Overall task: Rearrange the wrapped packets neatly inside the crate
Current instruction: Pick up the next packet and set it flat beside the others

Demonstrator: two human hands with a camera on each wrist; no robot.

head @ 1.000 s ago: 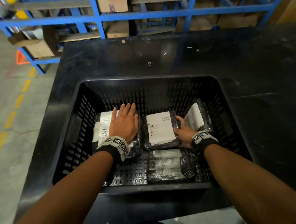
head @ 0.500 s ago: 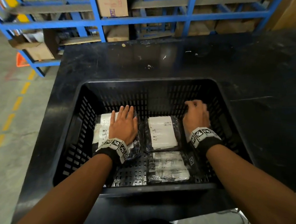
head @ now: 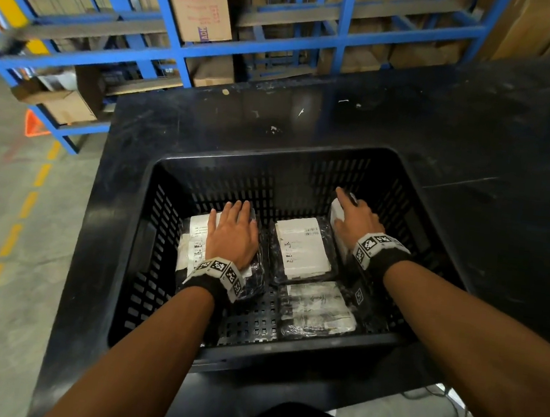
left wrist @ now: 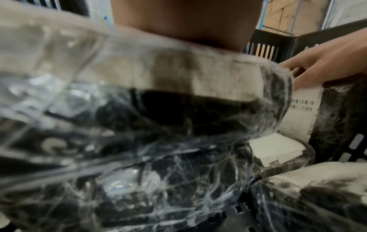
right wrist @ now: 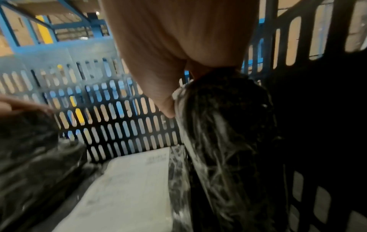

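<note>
Several plastic-wrapped packets with white labels lie in a black slotted crate. My left hand lies flat, fingers straight, pressing on the left packet, which fills the left wrist view. My right hand grips the top edge of the right packet, which stands on edge, leaning toward the crate's right wall. In the right wrist view the thumb presses its labelled face. A middle packet lies flat between my hands. Another packet lies in front of it.
The crate sits on a black table. Blue racking with cardboard boxes stands behind the table. The crate floor is bare in front of the left packet. Concrete floor with yellow dashes runs along the left.
My right hand left the middle packet, went to the right packet by the wall and now holds it on edge. My left hand has stayed on the left packet.
</note>
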